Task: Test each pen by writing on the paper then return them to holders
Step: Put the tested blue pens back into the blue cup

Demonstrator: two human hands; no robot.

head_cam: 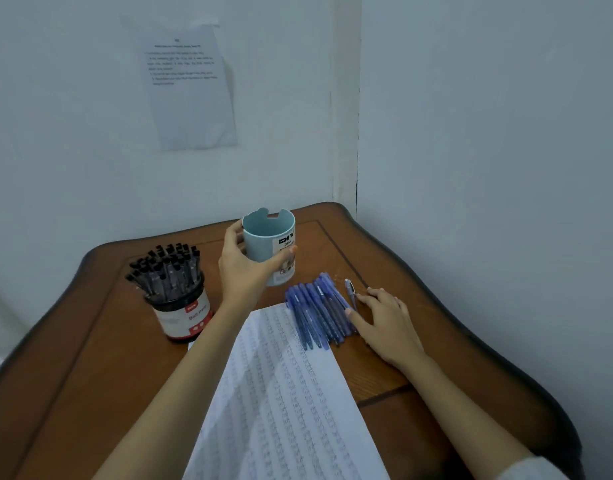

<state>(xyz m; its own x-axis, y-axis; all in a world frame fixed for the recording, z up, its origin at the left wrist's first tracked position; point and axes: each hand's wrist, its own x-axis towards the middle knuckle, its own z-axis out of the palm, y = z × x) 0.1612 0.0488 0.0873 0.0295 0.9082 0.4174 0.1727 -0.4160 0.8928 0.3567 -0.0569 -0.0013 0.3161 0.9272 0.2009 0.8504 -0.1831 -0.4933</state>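
While the blue pens (317,311) lie bunched near the table's (90,341) far right edge, the right hand (386,323) rests on them, fingers extended. The left hand (244,271) grips 1 tilted pale-blue holder (268,237) just behind; the paper (280,393) reaches the near edge.

Unreadable print, covered labels, cropped edges

The wall notice (190,88) and the rows of writing on the paper (280,393) are too small and soft to read, and the paper runs off the bottom edge. The left hand (244,271) covers part of the cup (268,237) label. The right hand (388,327) hides part of the rightmost blue pens (315,313).
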